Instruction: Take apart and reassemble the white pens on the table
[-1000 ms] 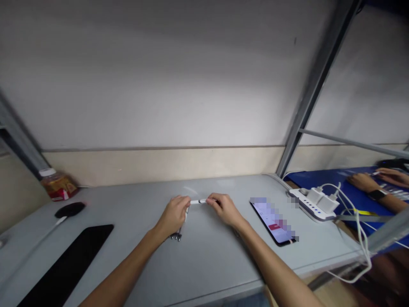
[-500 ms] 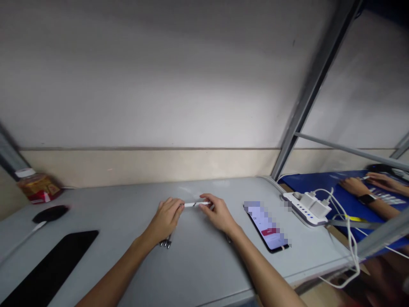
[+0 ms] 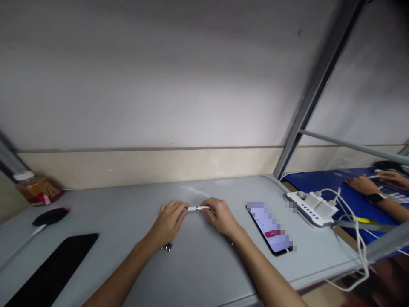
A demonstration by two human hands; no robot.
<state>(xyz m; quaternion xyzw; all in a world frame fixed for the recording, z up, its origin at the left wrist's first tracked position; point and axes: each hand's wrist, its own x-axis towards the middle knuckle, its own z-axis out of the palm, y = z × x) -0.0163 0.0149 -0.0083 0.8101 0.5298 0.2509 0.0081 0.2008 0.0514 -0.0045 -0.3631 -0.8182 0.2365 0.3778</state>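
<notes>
One white pen (image 3: 193, 209) runs sideways from my left hand (image 3: 170, 221) to my right hand (image 3: 221, 216), over the grey desk (image 3: 191, 264). Each hand has its fingers closed on the end at its own side, so neither is nearer. I can't tell if the pen touches the desk. Some shiny tips (image 3: 169, 247) poke out by my left hand. A phone (image 3: 270, 230) lies right of my right hand.

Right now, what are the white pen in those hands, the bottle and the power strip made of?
White pen: probably smooth plastic; its barrel is evenly white.
Bottle: likely shiny plastic, since its shoulder looks see-through, though glass is possible.
Power strip: looks like hard, smooth plastic, with its rounded, molded white body.
</notes>
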